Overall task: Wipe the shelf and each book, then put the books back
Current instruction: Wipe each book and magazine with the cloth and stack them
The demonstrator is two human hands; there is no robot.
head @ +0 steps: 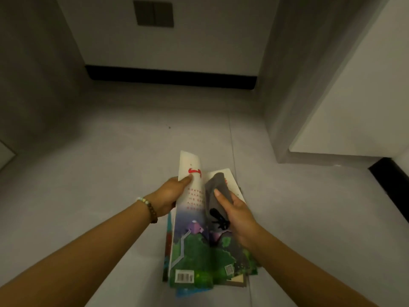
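A thin picture book (190,244) with a white, purple and green cover is tilted up above a small pile of books (234,278) on the grey floor. My left hand (170,196) grips its left edge, thumb on the cover beside a red mark. My right hand (236,213) holds a dark grey cloth (215,191) against the book lying just to the right of the raised one. No shelf is in view.
Grey tiled floor (110,173) spreads all around the pile. A white wall with a black skirting board (170,77) and a dark switch plate (153,13) stands ahead. A white panel (354,103) juts in at the right.
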